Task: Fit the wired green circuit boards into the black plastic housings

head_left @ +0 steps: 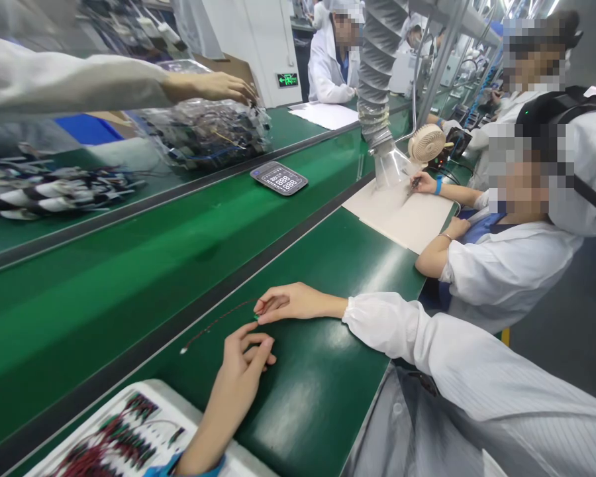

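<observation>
My right hand (298,301) comes in from the right in a white sleeve. Its thumb and forefinger pinch a small green part (257,318) at the end of a thin twisted red-and-black wire (213,323). The wire stretches left across the green bench top, ending in a small white connector (183,350). Just below, my left hand (243,361) has its fingers loosely bent and apart, nothing visible in them. Its index fingertip is close to the green part; whether it touches I cannot tell.
A white foam tray (179,397) of green parts with red-and-black wires sits at lower left. Beyond the bench runs a green conveyor (144,271) carrying a display panel (279,178). A co-worker's hand (213,87) reaches over a plastic bag (203,132). Another co-worker (516,265) sits at right.
</observation>
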`<state>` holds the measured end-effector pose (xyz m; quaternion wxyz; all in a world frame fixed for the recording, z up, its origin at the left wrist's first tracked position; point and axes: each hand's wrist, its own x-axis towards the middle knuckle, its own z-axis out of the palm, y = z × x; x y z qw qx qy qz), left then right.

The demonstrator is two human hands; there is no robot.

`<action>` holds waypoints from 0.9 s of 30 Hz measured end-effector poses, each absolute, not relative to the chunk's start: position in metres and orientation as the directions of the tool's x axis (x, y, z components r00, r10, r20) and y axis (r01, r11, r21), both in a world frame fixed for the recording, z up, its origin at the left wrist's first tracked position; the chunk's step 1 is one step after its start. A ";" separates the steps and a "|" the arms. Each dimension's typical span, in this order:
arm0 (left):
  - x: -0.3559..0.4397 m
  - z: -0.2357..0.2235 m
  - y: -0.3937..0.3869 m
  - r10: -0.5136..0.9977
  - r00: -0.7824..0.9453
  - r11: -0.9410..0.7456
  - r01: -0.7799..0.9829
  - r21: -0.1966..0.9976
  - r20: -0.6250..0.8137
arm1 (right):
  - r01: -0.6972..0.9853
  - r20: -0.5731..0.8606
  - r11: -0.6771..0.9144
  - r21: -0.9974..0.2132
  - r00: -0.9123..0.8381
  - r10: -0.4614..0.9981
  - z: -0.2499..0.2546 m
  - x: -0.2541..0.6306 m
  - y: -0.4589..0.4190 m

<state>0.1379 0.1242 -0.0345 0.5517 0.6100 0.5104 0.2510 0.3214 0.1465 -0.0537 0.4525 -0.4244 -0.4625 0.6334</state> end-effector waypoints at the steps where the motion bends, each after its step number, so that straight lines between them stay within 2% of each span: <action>1: 0.138 -0.035 0.124 0.895 0.364 0.123 0.352 0.928 -0.257 | -0.174 -0.119 -0.162 -0.971 -0.237 0.964 -0.054 0.322 0.146; 8: 0.135 -0.040 0.124 0.876 0.413 0.065 0.410 0.910 -0.249 | -0.113 -0.132 -0.164 -0.980 -0.248 0.960 -0.045 0.323 0.142; 17: 0.135 -0.046 0.125 0.865 0.456 0.028 0.375 0.927 -0.210 | -0.051 -0.084 -0.098 -0.994 -0.230 0.970 -0.047 0.326 0.143; 23: 0.135 -0.050 0.123 0.855 0.484 -0.039 0.421 0.906 -0.188 | 0.115 -0.038 -0.031 -0.993 -0.057 0.998 -0.051 0.343 0.151; 27: 0.135 -0.050 0.122 0.842 0.512 -0.096 0.449 0.888 -0.168 | 0.133 -0.002 -0.011 -0.991 0.066 0.998 -0.056 0.359 0.162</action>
